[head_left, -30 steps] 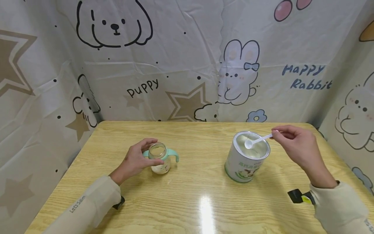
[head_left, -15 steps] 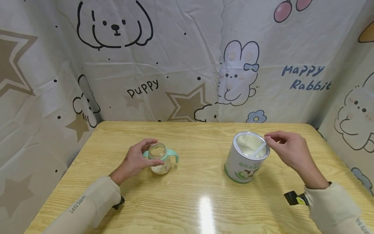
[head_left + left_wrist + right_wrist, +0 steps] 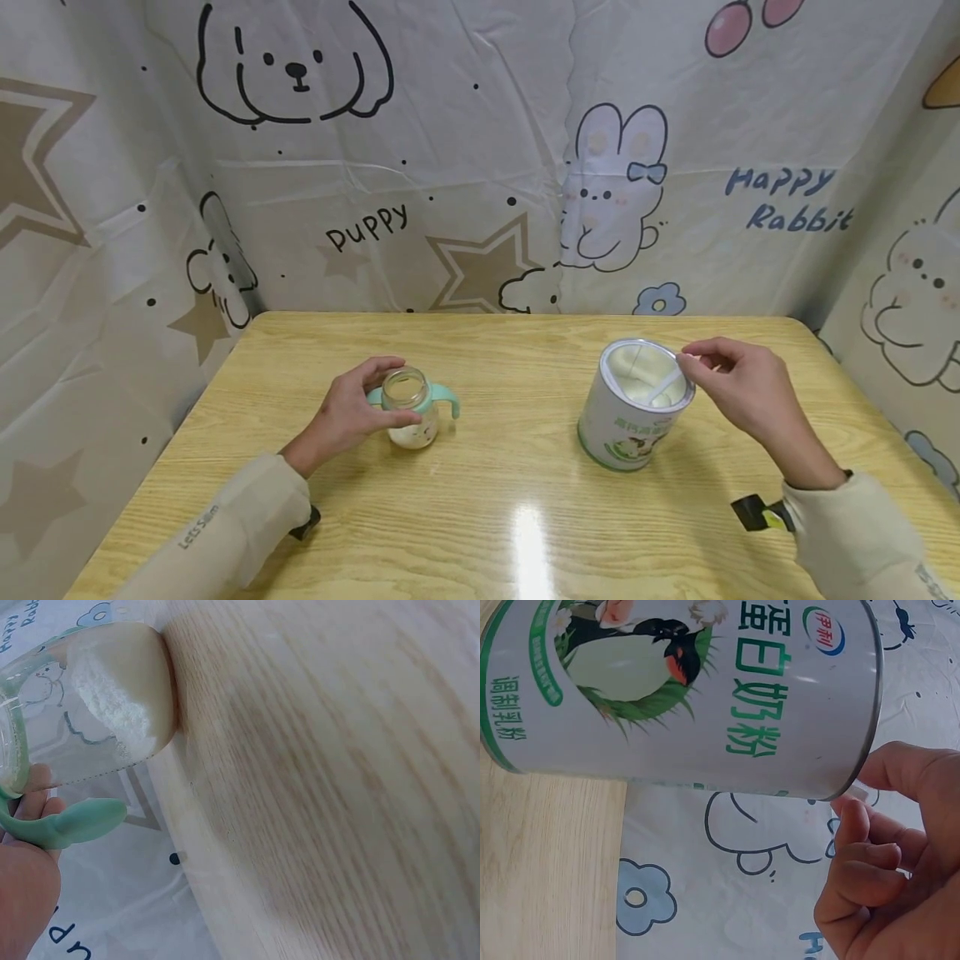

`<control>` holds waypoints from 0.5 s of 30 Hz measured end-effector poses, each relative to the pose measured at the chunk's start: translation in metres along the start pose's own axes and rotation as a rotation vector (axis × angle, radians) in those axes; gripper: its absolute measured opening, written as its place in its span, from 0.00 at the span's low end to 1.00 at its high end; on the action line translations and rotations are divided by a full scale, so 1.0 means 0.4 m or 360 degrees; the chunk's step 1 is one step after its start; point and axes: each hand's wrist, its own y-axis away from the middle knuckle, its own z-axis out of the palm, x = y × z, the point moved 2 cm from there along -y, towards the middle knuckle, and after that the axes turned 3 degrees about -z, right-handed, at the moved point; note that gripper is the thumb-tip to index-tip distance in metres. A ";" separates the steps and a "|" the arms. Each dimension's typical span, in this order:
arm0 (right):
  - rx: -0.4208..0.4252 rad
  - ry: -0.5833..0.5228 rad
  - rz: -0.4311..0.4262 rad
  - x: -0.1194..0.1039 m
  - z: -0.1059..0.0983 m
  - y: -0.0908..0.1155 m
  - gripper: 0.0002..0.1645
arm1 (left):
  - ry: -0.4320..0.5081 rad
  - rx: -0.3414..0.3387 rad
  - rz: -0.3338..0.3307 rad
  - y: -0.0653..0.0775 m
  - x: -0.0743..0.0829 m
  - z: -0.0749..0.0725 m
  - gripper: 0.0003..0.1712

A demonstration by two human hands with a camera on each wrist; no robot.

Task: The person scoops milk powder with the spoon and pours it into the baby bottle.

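My left hand (image 3: 354,402) grips a clear baby bottle (image 3: 414,435) around its neck. The bottle stands upright on the table, without a lid, and has mint-green side handles (image 3: 446,397). Pale powder (image 3: 124,682) fills its lower part in the left wrist view. On the right, an open milk powder can (image 3: 621,423) stands upright, white with green print. My right hand (image 3: 738,385) pinches the end of a white scoop (image 3: 663,385) at the can's right rim. The scoop slants down into the can, its bowl low among the powder.
Both things stand apart on a light wood table (image 3: 510,433). A printed cloth (image 3: 465,150) hangs behind it and along both sides. The table's back edge lies beyond the can and bottle.
My right hand has moved left and slightly down, carrying the scoop from above the can's opening into the can. For the last half second it has barely moved. My left hand stays in place.
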 end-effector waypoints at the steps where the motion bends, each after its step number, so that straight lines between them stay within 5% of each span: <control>1: 0.0001 0.0003 0.0001 0.001 -0.002 0.001 0.20 | -0.0008 0.0002 0.0009 0.000 0.002 0.000 0.43; 8: 0.0010 0.0039 0.0010 0.014 -0.017 0.010 0.25 | -0.0049 -0.0022 0.0067 -0.001 0.012 -0.002 0.43; 15: -0.0119 0.0140 -0.0057 0.046 -0.034 0.027 0.29 | -0.0151 -0.0103 0.0063 0.010 0.023 -0.016 0.54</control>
